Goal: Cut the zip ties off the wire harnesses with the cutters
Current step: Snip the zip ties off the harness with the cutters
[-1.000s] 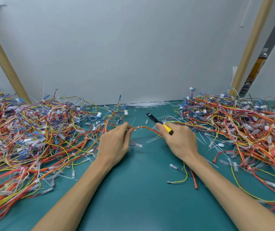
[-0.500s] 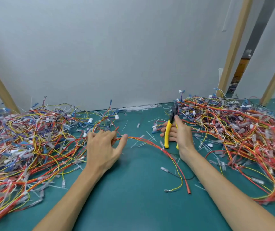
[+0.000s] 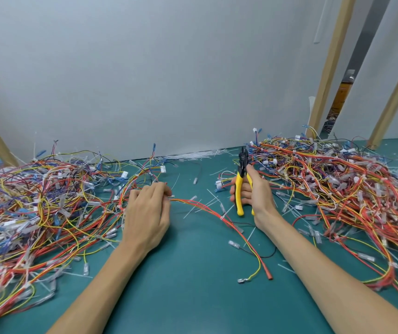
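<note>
My right hand (image 3: 253,196) grips the yellow-handled cutters (image 3: 241,186) upright, black jaws pointing up and away, handles spread a little. My left hand (image 3: 148,213) lies palm down at the table's middle and holds one end of an orange and yellow wire harness (image 3: 219,215). That harness runs right and toward me across the green table (image 3: 193,285), passing below the cutters. A white zip tie (image 3: 222,216) wraps it partway along. The cutter jaws are apart from the harness.
A big tangle of harnesses (image 3: 36,208) fills the left side, another heap (image 3: 337,184) the right. Cut white zip tie pieces (image 3: 200,154) lie along the back wall and scattered between my hands. Wooden posts (image 3: 328,66) stand at back right and far left.
My right hand has let go of the harness and raised the cutters upright, moving right. My left hand has closed over the harness end. The view shifted left and down.
</note>
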Tool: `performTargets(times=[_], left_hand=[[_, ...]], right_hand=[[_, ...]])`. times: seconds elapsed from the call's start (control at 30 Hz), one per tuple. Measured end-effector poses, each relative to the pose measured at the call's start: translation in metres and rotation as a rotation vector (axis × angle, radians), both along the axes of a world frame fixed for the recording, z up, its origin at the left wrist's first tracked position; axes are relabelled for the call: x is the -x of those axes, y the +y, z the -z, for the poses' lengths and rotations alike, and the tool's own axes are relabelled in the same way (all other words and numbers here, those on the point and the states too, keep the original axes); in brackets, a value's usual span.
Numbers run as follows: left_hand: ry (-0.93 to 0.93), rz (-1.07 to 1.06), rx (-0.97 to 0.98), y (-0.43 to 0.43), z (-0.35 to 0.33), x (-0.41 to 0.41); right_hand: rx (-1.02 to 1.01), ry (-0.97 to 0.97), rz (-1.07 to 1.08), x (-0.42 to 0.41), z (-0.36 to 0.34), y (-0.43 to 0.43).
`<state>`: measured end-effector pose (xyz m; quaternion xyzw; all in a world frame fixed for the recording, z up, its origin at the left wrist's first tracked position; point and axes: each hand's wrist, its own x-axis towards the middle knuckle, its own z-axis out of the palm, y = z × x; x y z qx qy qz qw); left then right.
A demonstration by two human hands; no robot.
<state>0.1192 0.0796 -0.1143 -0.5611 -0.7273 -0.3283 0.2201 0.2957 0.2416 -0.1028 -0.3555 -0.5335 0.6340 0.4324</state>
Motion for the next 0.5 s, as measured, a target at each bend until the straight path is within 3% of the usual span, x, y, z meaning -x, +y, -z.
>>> performTargets(times=[0.37, 0.5], left_hand=[[0.15, 0.106, 0.086, -0.0012, -0.0029, -0.0011], [0.348, 0.152, 0.148, 0.0008, -0.0055, -0.0074]], right_hand=[[0.03, 0.054, 0.027, -0.0007, 0.0012, 0.0014], [0.034, 0.064, 0.034, -0.0018, 0.0005, 0.0005]])
